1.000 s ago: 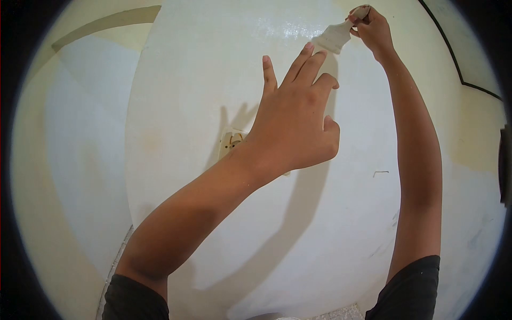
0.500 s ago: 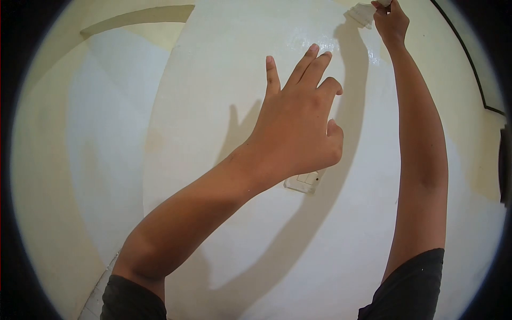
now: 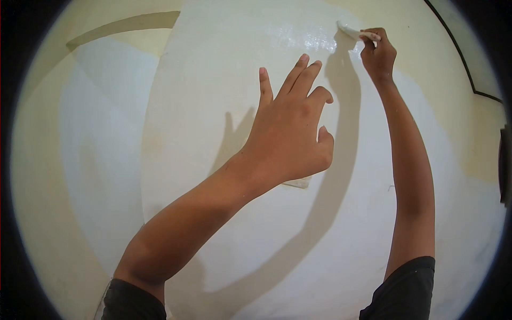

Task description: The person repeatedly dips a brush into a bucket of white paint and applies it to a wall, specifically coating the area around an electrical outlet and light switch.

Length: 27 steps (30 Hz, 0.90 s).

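High at the right, my right hand is closed around the handle of a paintbrush. The brush's pale bristles point left and meet the wall. Wet, shiny white paint glistens on the wall just left of the bristles. In the middle of the view, my left hand is raised in front of the wall with nothing in it. Its fingers are spread, with the index finger and thumb curled. Behind the left hand, a wall switch plate is mostly hidden.
A recessed ledge runs along the upper left. Yellowish older paint borders the white area at the right. A black line runs down the upper right, and a dark object sits at the right edge.
My right hand has moved down and a little left with the paintbrush, which now lies more sideways. My left hand keeps its pose, slightly lower and further left in view.
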Each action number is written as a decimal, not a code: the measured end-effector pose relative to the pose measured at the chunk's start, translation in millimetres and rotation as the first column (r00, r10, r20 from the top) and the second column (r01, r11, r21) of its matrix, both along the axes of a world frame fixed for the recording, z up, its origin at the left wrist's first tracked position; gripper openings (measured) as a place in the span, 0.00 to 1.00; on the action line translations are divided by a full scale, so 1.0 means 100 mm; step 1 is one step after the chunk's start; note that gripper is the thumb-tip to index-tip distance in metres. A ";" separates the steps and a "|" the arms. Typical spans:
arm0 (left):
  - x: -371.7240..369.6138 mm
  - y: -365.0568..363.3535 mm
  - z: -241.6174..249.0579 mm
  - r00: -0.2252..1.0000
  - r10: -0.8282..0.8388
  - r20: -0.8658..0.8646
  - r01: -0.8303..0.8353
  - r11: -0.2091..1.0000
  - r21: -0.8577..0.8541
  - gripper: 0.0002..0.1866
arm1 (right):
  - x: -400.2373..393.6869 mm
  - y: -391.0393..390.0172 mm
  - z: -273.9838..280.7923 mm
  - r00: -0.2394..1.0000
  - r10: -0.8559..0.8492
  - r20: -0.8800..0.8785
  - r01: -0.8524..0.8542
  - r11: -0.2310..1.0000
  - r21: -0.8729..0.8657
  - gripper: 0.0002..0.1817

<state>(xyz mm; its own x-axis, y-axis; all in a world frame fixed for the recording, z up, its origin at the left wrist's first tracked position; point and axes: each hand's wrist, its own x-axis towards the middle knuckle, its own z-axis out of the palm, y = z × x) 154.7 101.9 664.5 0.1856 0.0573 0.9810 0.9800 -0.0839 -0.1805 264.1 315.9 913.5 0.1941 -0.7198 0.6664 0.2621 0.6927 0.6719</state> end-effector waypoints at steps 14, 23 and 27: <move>-0.80 -0.06 0.04 0.983 -0.174 0.051 0.177 0.981 -0.075 0.21 | -0.23 -0.34 -0.30 0.898 0.317 0.305 -0.063 0.779 -0.623 0.07; -0.89 0.02 -0.02 0.989 -0.149 0.013 0.149 0.988 -0.024 0.20 | -0.62 -0.02 0.55 0.983 0.161 0.087 -0.110 0.899 -0.423 0.10; -0.92 0.03 -0.02 0.995 -0.102 0.008 0.102 0.995 -0.022 0.20 | -0.70 0.01 0.86 0.991 -0.039 -0.126 -0.002 0.951 -0.310 0.11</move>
<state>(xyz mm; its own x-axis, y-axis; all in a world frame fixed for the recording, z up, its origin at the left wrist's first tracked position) 63.1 105.1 662.2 0.1844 0.0603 0.9810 0.9674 -0.1873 -0.1703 194.3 316.6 999.3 0.2817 -0.4865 0.8270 0.3466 0.8553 0.3851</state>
